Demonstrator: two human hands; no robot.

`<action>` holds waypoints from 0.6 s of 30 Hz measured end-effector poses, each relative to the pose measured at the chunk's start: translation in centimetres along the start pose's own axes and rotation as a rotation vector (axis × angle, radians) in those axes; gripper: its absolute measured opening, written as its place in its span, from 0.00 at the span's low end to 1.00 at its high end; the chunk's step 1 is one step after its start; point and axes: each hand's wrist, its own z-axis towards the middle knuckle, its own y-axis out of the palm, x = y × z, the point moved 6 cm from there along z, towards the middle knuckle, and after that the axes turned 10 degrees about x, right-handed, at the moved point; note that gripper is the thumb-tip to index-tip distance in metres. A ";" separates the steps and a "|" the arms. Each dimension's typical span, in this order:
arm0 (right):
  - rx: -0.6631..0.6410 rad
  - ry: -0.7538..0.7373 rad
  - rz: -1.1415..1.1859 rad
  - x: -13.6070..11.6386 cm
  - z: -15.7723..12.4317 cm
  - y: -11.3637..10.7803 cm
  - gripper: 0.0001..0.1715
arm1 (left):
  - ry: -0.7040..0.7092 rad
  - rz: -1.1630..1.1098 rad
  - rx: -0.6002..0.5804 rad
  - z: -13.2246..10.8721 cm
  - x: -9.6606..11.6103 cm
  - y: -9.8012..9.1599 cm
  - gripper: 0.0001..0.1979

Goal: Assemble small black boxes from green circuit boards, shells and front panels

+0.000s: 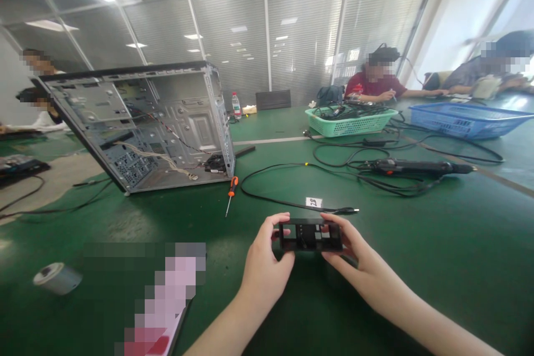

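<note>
Between my two hands I hold a small black rectangular frame (309,236) with open windows and a few light patches inside. My left hand (267,256) grips its left end, thumb below and fingers along the top. On the other end, my right hand (354,245) holds it in the same way. The frame is above the green table, near its front. Beyond it lie a black cable (283,200) with a plug end and a small white label (314,202). An orange-handled screwdriver (232,189) rests to the upper left of my left hand.
An open metal computer case (204,122) stands at the left. A black electric screwdriver (417,167) with its cord lies at right. Behind are a green basket (354,125) of cables and a blue basket (467,122). A roll (57,278) sits front left. Other people sit around the table.
</note>
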 end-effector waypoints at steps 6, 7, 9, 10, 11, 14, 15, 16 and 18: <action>0.090 -0.148 -0.151 -0.4 0.5 -1.3 0.27 | 0.027 0.044 0.020 0.1 0.3 -0.1 0.25; 0.096 -0.146 -0.151 -0.4 0.5 -1.4 0.27 | 0.022 0.060 0.025 0.2 0.3 -0.2 0.25; 0.108 -0.123 -0.125 -0.3 0.5 -1.5 0.28 | -0.001 0.094 0.032 0.1 0.3 -0.2 0.24; 0.113 -0.110 -0.104 -0.3 0.6 -1.6 0.29 | -0.010 0.107 0.034 0.1 0.3 -0.3 0.25; 0.119 -0.094 -0.083 -0.2 0.7 -1.7 0.30 | -0.019 0.115 0.034 0.1 0.3 -0.3 0.25; 0.123 -0.008 -0.017 0.3 1.0 -1.9 0.35 | -0.058 0.105 0.019 0.0 0.2 -0.2 0.27; 0.118 0.033 0.010 0.4 1.1 -1.9 0.37 | -0.078 0.091 0.010 0.0 0.1 -0.2 0.28; 0.110 0.073 0.039 0.4 1.1 -1.9 0.41 | -0.099 0.071 0.000 0.0 0.1 -0.1 0.29; 0.079 0.138 0.093 0.2 1.1 -1.8 0.47 | -0.137 0.013 -0.022 0.0 -0.1 -0.1 0.30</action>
